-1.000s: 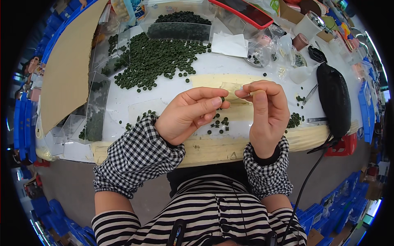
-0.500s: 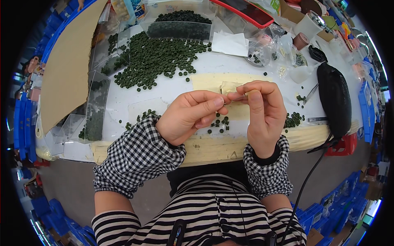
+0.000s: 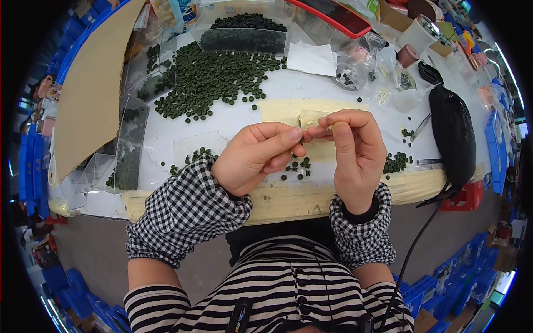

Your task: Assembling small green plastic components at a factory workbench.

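Note:
My left hand is closed in a pinch, thumb against forefinger. A thin dark sliver shows at its fingertips; its kind I cannot make out. Close by on the right, my right hand is also pinched, and whatever its fingertips hold is too small to name. The fingertips of both hands nearly meet. Just beyond them is a small cream-coloured piece over a pale yellow strip on the table. Several small dark green round pieces lie on the table between my wrists.
A wide heap of dark green round pieces lies far left, beside clear plastic bins and a cardboard sheet. At the back are a red-edged phone and white paper. A black pouch and tweezers are at right.
My left fingertips have shifted very slightly to the left, and more of the thin dark sliver shows. The right hand has barely moved.

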`<action>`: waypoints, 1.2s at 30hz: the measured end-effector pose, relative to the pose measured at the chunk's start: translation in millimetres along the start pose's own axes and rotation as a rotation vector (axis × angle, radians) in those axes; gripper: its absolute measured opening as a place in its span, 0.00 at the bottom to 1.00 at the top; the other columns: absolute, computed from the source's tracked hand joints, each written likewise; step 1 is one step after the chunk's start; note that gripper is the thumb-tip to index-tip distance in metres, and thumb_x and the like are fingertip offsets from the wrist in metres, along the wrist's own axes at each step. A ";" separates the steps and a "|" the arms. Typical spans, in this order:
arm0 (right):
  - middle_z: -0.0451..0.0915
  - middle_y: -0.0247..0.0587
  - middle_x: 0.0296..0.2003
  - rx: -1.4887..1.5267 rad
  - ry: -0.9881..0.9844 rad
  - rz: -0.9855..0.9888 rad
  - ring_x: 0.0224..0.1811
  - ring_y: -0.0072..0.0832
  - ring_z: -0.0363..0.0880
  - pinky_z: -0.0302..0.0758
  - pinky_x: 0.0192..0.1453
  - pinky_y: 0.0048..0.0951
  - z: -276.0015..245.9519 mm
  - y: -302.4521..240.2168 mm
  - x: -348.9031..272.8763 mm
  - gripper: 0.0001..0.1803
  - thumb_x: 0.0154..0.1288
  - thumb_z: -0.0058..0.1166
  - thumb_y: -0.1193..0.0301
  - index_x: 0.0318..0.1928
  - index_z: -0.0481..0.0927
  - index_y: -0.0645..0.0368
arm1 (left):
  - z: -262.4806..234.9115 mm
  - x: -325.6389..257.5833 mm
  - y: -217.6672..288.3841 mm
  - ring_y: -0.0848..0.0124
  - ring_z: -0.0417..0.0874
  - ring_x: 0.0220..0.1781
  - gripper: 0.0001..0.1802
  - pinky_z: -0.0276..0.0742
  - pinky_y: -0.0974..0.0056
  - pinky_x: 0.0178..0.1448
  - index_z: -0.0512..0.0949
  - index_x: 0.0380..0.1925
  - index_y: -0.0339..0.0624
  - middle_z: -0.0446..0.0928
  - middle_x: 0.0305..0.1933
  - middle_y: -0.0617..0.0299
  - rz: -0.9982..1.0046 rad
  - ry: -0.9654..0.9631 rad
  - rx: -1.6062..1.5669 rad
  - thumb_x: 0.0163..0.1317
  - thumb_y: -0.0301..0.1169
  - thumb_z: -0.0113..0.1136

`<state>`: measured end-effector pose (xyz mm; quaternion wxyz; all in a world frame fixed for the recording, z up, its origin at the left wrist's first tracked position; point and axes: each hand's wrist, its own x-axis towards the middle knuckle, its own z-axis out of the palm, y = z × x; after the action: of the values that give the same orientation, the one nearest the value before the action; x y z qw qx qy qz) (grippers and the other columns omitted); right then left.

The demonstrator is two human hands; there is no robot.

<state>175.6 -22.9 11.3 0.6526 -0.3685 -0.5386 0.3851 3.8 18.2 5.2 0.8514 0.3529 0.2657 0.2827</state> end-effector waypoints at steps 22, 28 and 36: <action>0.77 0.45 0.37 -0.960 0.117 -0.321 0.40 0.39 0.74 0.71 0.45 0.33 -34.1 -3.6 12.9 0.13 0.56 0.58 0.78 0.43 0.78 0.63 | 1.6 -0.5 2.0 0.85 0.65 0.23 0.12 0.61 0.81 0.26 0.75 0.47 0.38 0.78 0.38 0.59 0.066 0.078 -0.054 0.65 0.29 0.55; 0.78 0.40 0.31 -1.115 0.161 -0.170 0.36 0.36 0.73 0.69 0.41 0.31 -80.1 -25.4 -3.7 0.06 0.53 0.60 0.78 0.34 0.79 0.62 | 0.9 1.5 -0.7 0.85 0.64 0.22 0.11 0.62 0.80 0.26 0.75 0.46 0.37 0.78 0.39 0.58 0.094 0.086 -0.059 0.65 0.28 0.55; 0.75 0.37 0.25 -1.197 -0.026 -0.073 0.32 0.36 0.71 0.67 0.39 0.33 -83.1 -25.4 -16.0 0.05 0.48 0.61 0.79 0.28 0.79 0.61 | -0.5 2.1 0.6 0.84 0.63 0.23 0.11 0.62 0.79 0.28 0.75 0.46 0.38 0.78 0.38 0.62 0.091 0.128 -0.038 0.67 0.29 0.52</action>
<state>258.3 -53.8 15.1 0.3377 -0.6485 -0.6822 -0.0034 4.7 20.2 4.8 0.8257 0.3294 0.2978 0.3479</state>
